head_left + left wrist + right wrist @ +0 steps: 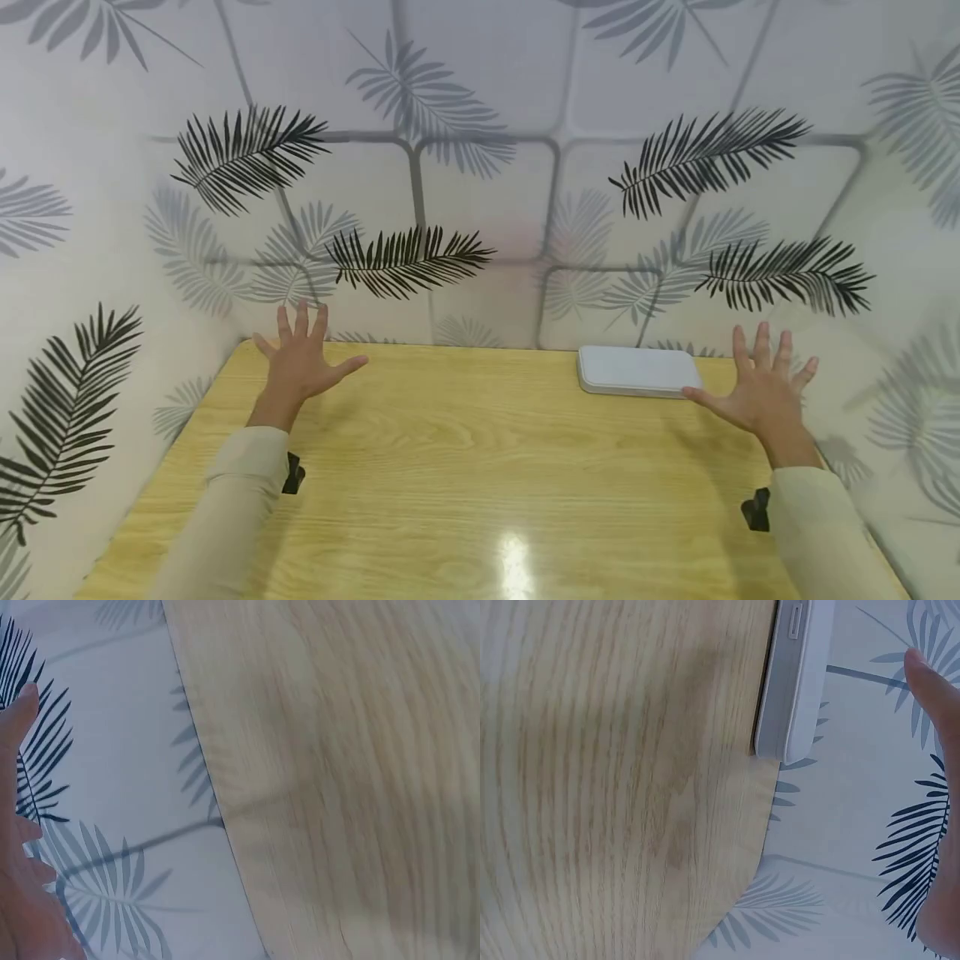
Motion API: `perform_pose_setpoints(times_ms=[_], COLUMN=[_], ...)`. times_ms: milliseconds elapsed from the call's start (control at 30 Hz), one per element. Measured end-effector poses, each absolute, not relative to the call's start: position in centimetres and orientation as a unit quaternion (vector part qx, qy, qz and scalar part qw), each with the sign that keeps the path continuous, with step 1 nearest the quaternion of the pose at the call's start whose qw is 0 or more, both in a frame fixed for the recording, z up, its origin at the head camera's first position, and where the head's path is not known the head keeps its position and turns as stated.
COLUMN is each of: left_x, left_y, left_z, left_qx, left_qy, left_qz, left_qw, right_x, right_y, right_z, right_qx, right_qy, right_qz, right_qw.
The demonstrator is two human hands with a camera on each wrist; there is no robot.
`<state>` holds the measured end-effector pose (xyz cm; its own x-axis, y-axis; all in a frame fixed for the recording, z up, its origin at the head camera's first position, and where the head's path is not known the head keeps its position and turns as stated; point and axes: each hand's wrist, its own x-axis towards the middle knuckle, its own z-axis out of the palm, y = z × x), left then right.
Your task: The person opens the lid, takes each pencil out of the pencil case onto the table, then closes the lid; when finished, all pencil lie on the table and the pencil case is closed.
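Nothing's gripped; fingers are spread on right hand (pixel 761 396) and left hand (pixel 300 360). On the table (pixel 465 454), a white case (pixel 639 372) is parked far, right of centre. Probably stiff, lightish, kinda slick; best pinched across its narrow width.

No text, labels, numbers or signs are legible.

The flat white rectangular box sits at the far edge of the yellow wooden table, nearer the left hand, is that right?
Not quite: the head view shows the flat white rectangular box nearer the right hand. It does sit at the far edge of the yellow wooden table.
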<state>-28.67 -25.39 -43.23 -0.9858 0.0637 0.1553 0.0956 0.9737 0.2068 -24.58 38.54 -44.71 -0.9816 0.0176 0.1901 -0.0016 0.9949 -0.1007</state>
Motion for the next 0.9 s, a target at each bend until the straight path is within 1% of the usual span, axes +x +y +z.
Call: perform_pose_setpoints(times_ms=[233, 467, 667, 767, 900], left_x=[-30.5, -32.0, -32.2, -32.1, -32.2], left_y=[-20.7, -15.6, -10.9, -8.4, -5.2], left_z=[-44.2, -44.8, -45.6, -45.9, -46.0], left_qx=[-0.058, -0.096, -0.143, -0.175, -0.208], left_qy=[-0.988, -0.981, -0.971, -0.963, -0.954], left_qz=[-0.132, -0.162, -0.187, -0.2, -0.213], left_qw=[0.052, 0.039, 0.029, 0.034, 0.025], right_x=[-24.6, -26.0, -26.7, -26.8, -27.0], right_y=[38.9, 39.1, 38.9, 38.8, 38.9], right_z=[-44.9, -46.5, -47.2, -47.1, -47.2], right_qx=[-0.003, 0.018, 0.01, -0.005, -0.024], right_qy=[-0.993, -0.985, -0.972, -0.968, -0.964], right_qz=[0.087, 0.165, 0.235, 0.25, 0.262], right_qw=[0.073, 0.04, 0.003, -0.021, -0.047])
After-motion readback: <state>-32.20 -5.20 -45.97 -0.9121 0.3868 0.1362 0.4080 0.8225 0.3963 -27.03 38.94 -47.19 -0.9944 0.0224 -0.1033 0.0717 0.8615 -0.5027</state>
